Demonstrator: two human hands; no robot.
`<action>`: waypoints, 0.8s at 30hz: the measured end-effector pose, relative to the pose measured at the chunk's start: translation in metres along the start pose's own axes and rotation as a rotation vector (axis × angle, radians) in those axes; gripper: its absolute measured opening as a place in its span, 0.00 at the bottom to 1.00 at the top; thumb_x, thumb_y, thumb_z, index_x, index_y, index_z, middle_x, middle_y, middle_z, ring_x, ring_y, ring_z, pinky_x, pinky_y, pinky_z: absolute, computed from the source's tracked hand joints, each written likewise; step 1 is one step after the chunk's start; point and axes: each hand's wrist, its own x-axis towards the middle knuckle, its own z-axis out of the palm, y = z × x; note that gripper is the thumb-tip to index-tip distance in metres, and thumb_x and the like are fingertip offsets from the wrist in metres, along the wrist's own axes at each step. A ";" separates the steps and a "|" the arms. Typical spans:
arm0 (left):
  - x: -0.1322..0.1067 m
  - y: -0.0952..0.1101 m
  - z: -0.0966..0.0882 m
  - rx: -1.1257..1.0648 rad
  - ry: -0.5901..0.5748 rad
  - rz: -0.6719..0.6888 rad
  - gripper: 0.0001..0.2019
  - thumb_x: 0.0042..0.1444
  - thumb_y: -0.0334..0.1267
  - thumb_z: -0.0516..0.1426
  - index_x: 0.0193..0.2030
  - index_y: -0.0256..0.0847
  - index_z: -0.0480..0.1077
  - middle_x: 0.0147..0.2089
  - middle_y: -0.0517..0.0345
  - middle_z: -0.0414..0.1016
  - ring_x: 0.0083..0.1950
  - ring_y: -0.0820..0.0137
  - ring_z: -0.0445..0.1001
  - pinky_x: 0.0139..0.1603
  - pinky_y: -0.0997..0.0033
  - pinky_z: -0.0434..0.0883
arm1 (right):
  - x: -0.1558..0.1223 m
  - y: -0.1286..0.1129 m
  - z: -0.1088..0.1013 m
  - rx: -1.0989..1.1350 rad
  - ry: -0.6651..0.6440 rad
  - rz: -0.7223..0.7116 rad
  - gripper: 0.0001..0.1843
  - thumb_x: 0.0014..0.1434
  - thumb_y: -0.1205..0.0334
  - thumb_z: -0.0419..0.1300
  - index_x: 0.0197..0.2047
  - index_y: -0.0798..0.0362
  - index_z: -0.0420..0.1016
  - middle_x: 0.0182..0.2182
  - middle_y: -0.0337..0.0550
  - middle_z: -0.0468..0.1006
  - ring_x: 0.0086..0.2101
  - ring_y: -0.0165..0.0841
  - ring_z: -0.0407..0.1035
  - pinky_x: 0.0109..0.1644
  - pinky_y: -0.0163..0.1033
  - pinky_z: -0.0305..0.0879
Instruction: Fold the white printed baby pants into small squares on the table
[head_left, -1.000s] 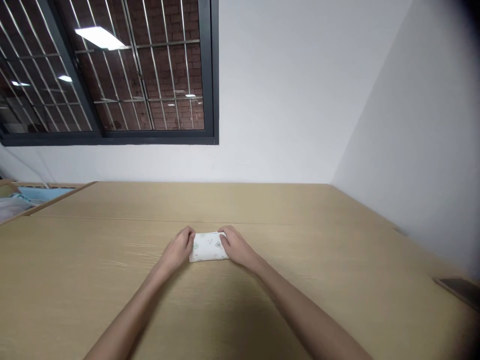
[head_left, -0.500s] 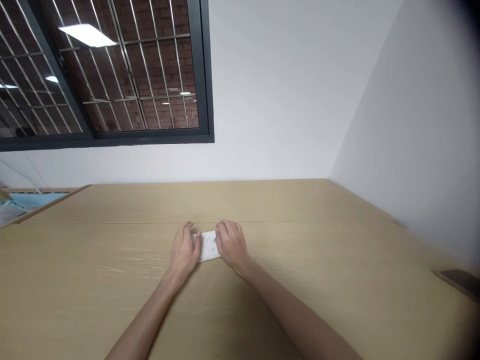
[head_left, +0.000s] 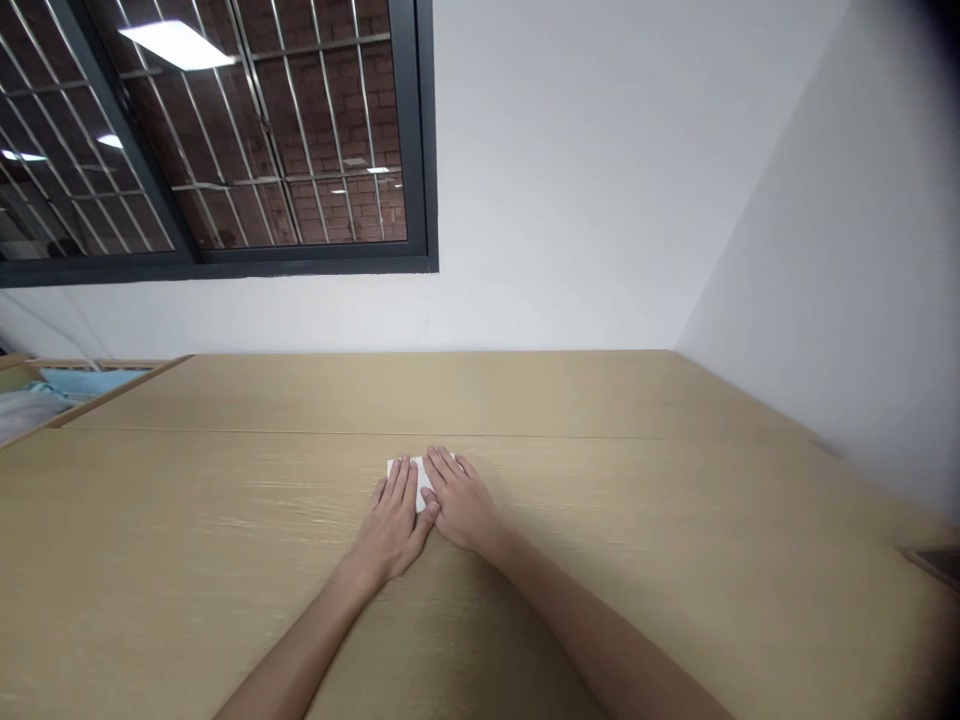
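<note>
Both hands have slid inward and flattened since a moment ago, so the small white folded cloth (head_left: 418,478) is now mostly covered. Left hand (head_left: 396,520) and right hand (head_left: 459,500) lie palm-down side by side, fingers (head_left: 403,478) straight and close together, pressing the cloth onto the pale wooden worktop (head_left: 225,540). This looks like flattening a fold; next would call for lifting the palms evenly. Only a white strip shows between and beyond the fingertips.

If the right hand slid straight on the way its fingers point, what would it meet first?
The right hand lies flat on the white folded cloth. Beyond its fingertips only bare table shows, then apparently the wall.
</note>
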 end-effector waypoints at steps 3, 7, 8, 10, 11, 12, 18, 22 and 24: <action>0.000 -0.005 0.004 0.063 0.031 -0.013 0.40 0.70 0.59 0.37 0.75 0.25 0.44 0.78 0.36 0.42 0.79 0.53 0.42 0.75 0.45 0.51 | -0.001 0.006 0.000 0.005 0.003 0.033 0.30 0.73 0.57 0.45 0.72 0.64 0.59 0.71 0.59 0.58 0.70 0.46 0.52 0.72 0.55 0.52; 0.000 -0.011 0.004 0.148 0.114 -0.037 0.43 0.69 0.60 0.42 0.73 0.19 0.47 0.76 0.25 0.45 0.78 0.47 0.44 0.74 0.43 0.53 | -0.003 0.013 0.003 0.012 0.030 0.093 0.31 0.72 0.58 0.46 0.72 0.65 0.57 0.70 0.62 0.58 0.70 0.47 0.52 0.71 0.55 0.53; 0.000 -0.012 0.001 0.165 0.139 -0.024 0.44 0.68 0.61 0.44 0.73 0.18 0.47 0.76 0.24 0.46 0.78 0.45 0.44 0.74 0.42 0.53 | -0.003 0.015 0.003 0.016 0.053 0.112 0.31 0.71 0.58 0.47 0.72 0.65 0.57 0.70 0.63 0.59 0.70 0.48 0.52 0.71 0.55 0.53; 0.000 -0.013 -0.008 0.178 0.162 0.056 0.43 0.67 0.61 0.47 0.74 0.22 0.47 0.75 0.26 0.49 0.78 0.45 0.46 0.72 0.42 0.55 | -0.003 0.016 0.000 0.030 0.124 0.137 0.30 0.71 0.58 0.48 0.71 0.64 0.58 0.69 0.64 0.60 0.69 0.49 0.53 0.70 0.56 0.54; 0.000 -0.013 -0.013 0.170 0.154 0.111 0.41 0.67 0.59 0.48 0.74 0.26 0.48 0.75 0.29 0.52 0.77 0.47 0.50 0.71 0.43 0.57 | -0.004 0.017 -0.003 0.043 0.161 0.133 0.29 0.71 0.58 0.48 0.70 0.63 0.60 0.68 0.64 0.62 0.68 0.49 0.54 0.69 0.56 0.55; -0.001 -0.013 -0.017 0.156 0.135 0.160 0.38 0.68 0.57 0.48 0.74 0.29 0.48 0.74 0.32 0.55 0.76 0.48 0.54 0.70 0.44 0.59 | -0.004 0.017 -0.006 0.062 0.188 0.110 0.27 0.70 0.58 0.49 0.68 0.61 0.62 0.66 0.63 0.64 0.66 0.49 0.56 0.68 0.56 0.56; -0.001 -0.014 -0.021 0.089 0.094 0.186 0.34 0.67 0.56 0.51 0.70 0.33 0.56 0.70 0.33 0.64 0.70 0.48 0.63 0.66 0.44 0.63 | -0.006 0.015 -0.021 0.183 0.081 -0.053 0.23 0.64 0.57 0.57 0.60 0.56 0.68 0.57 0.57 0.73 0.58 0.47 0.64 0.63 0.53 0.59; 0.002 -0.018 -0.020 0.040 0.095 0.152 0.34 0.64 0.54 0.55 0.70 0.36 0.56 0.70 0.36 0.64 0.70 0.48 0.64 0.65 0.45 0.64 | -0.007 0.018 -0.019 0.221 -0.006 -0.048 0.33 0.58 0.57 0.61 0.65 0.56 0.64 0.62 0.59 0.69 0.61 0.49 0.60 0.65 0.55 0.55; 0.004 -0.019 -0.021 0.024 0.103 0.150 0.30 0.64 0.47 0.55 0.70 0.38 0.56 0.68 0.38 0.67 0.68 0.50 0.66 0.65 0.47 0.65 | -0.006 0.023 -0.016 0.280 -0.004 -0.047 0.35 0.55 0.61 0.61 0.66 0.55 0.62 0.62 0.58 0.68 0.62 0.49 0.60 0.66 0.55 0.55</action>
